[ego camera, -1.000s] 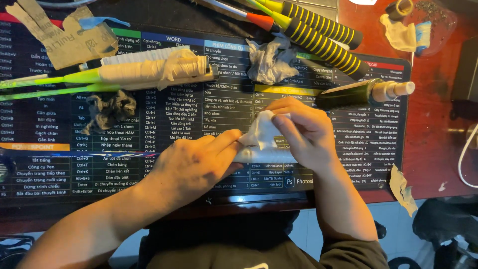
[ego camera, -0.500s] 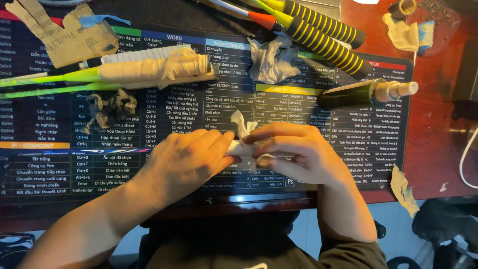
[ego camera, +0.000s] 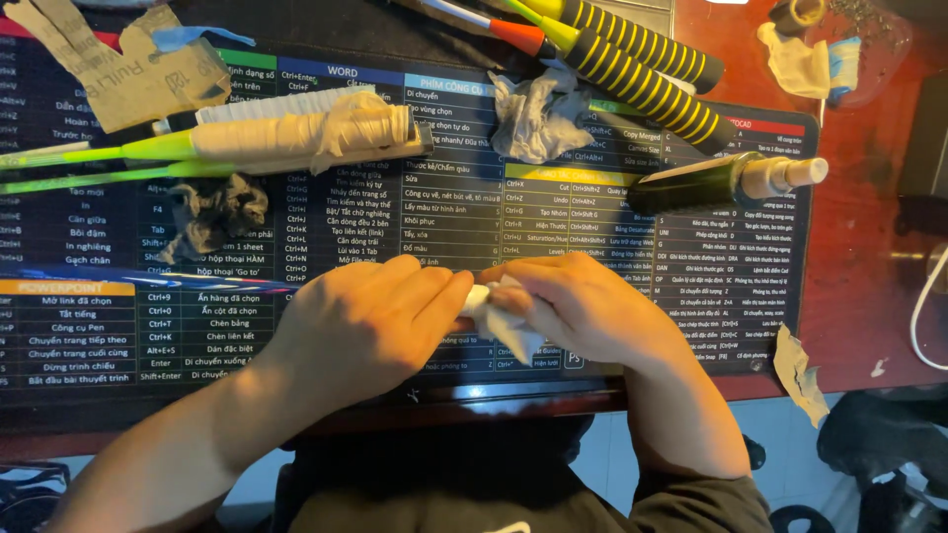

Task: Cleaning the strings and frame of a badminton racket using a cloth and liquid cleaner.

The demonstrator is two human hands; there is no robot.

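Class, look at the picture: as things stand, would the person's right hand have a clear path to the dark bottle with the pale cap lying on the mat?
Probably yes. The dark bottle lies uncovered on the mat beyond the right hand, with nothing between them; but that hand grips a white tissue.

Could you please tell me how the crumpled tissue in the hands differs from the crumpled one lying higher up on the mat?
The held tissue is pinched between the left hand and right hand, mostly hidden and brightly lit. The loose tissue lies free, fully visible, greyer in shade, beside the striped handles. Both are whitish and crumpled.
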